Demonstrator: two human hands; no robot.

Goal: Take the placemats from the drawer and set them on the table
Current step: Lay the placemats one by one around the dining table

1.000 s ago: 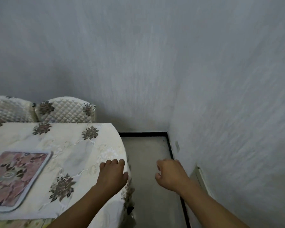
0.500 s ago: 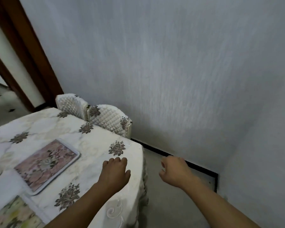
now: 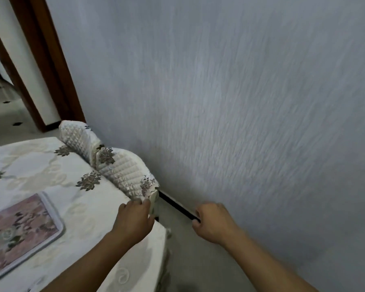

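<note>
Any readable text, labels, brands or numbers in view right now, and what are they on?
None: no text can be read.
The placemat shows only a floral print.
The tablecloth and chair covers carry only flower motifs.
The wall is bare.
Both hands, left hand and right hand, hold nothing printed.

Wall (image 3: 230, 102) rough, matt, streaked plaster; tablecloth (image 3: 40, 165) embroidered cloth with a soft sheen; chair covers (image 3: 122, 171) quilted fabric; placemat (image 3: 19, 226) smooth, flower-printed; door frame (image 3: 44, 60) dark polished wood.
</note>
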